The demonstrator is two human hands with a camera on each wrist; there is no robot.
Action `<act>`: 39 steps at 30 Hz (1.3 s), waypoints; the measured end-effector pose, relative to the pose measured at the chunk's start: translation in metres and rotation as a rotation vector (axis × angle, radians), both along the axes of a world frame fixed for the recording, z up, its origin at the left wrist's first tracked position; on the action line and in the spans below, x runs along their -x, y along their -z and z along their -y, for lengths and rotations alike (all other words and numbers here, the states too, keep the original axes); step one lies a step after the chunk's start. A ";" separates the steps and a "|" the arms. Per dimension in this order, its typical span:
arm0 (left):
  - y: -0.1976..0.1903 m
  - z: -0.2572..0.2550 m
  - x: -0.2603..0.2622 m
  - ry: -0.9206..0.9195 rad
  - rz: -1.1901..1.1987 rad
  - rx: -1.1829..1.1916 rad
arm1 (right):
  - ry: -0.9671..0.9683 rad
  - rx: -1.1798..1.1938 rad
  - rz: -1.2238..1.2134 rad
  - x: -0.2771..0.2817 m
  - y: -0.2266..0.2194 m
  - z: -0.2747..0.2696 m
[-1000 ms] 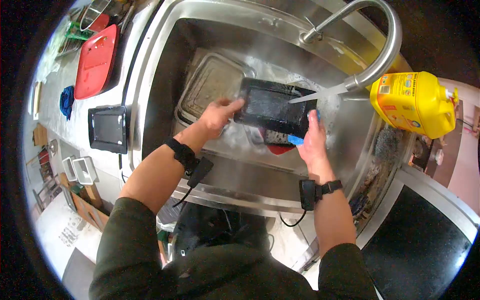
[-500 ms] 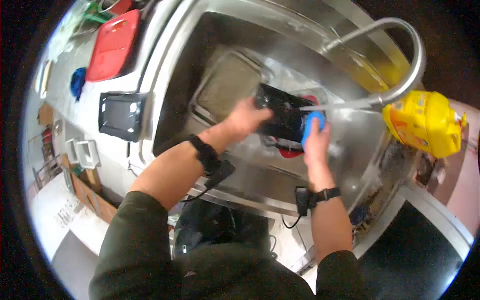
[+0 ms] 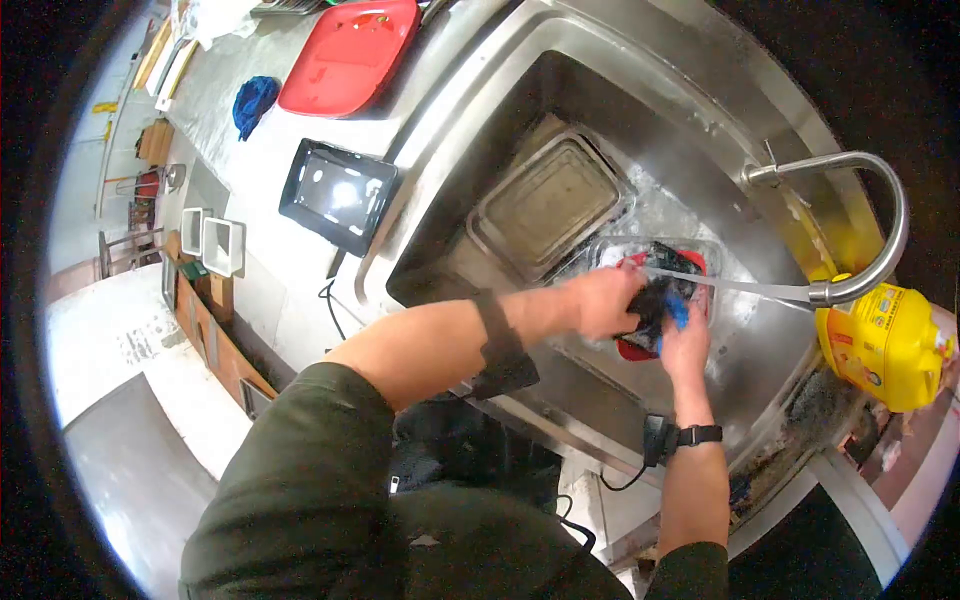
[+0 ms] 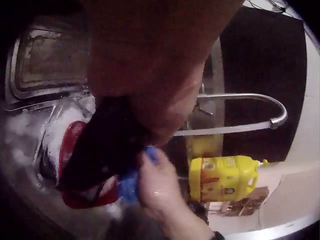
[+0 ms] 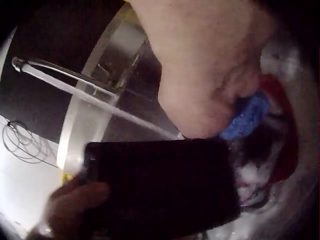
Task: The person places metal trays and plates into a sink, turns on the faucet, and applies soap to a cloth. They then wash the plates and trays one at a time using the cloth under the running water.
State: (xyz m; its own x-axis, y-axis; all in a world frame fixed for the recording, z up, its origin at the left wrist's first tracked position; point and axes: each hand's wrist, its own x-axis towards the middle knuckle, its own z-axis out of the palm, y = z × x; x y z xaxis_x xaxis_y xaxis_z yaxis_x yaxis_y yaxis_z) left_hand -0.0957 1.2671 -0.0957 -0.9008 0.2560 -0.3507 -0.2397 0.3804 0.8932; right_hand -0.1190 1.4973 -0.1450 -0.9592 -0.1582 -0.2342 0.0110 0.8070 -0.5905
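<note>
In the sink, the left hand (image 3: 604, 302) grips one end of a black tray (image 3: 655, 300), and the right wrist view shows its thumb over the edge of that tray (image 5: 160, 190). The right hand (image 3: 686, 345) pinches a blue scrubbing pad (image 3: 677, 312) against the tray's other end; the pad (image 5: 247, 117) also shows beneath the fingers in the right wrist view. Water from the faucet (image 3: 890, 225) streams toward the tray. Under it lies a red tray (image 3: 636, 350) amid suds, partly hidden.
A rectangular metal pan (image 3: 548, 205) lies in the sink, left of the hands. On the left counter are a black tray (image 3: 340, 195), a red tray (image 3: 350, 58) and a blue cloth (image 3: 256, 104). A yellow jug (image 3: 885, 345) stands right of the sink.
The head view has turned, so the sink appears farther right. The black tray has gone from lying broad face up to a steeper tilt, with both hands still on it.
</note>
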 end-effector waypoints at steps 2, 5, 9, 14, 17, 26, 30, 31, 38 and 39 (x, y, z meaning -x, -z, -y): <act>-0.016 -0.001 -0.004 0.249 -0.038 0.151 | -0.077 -0.193 0.020 0.005 0.000 0.002; -0.019 -0.006 -0.023 0.426 -0.316 0.344 | 0.414 0.356 0.504 -0.004 0.018 -0.028; -0.005 -0.003 -0.034 0.533 -0.682 0.520 | 0.420 0.905 0.561 -0.010 -0.025 0.010; 0.015 0.013 -0.037 0.500 -0.953 0.503 | 0.455 0.832 0.707 -0.011 -0.004 0.009; 0.008 0.026 -0.042 0.539 -0.850 0.412 | 0.400 0.633 0.678 -0.013 0.001 0.005; 0.006 0.044 -0.022 -0.198 0.198 0.346 | -0.004 0.525 0.692 -0.017 -0.021 0.033; -0.016 0.061 -0.030 -0.229 0.083 0.380 | -0.123 0.139 0.344 -0.012 -0.011 0.043; -0.023 0.069 -0.034 -0.253 0.089 0.405 | -0.081 0.134 0.355 -0.010 -0.002 0.040; -0.055 0.122 -0.062 -0.453 0.009 0.490 | -0.013 0.003 0.353 -0.003 -0.003 0.012; -0.059 0.131 -0.068 -0.495 0.028 0.507 | -0.023 0.013 0.350 -0.003 -0.001 0.008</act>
State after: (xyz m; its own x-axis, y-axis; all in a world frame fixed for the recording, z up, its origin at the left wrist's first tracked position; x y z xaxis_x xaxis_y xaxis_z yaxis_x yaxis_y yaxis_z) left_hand -0.0282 1.1356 -0.0371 -0.8580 -0.3824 -0.3430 -0.5123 0.5883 0.6256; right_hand -0.1157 1.4897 -0.1443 -0.8175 -0.1841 -0.5457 0.1964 0.8016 -0.5646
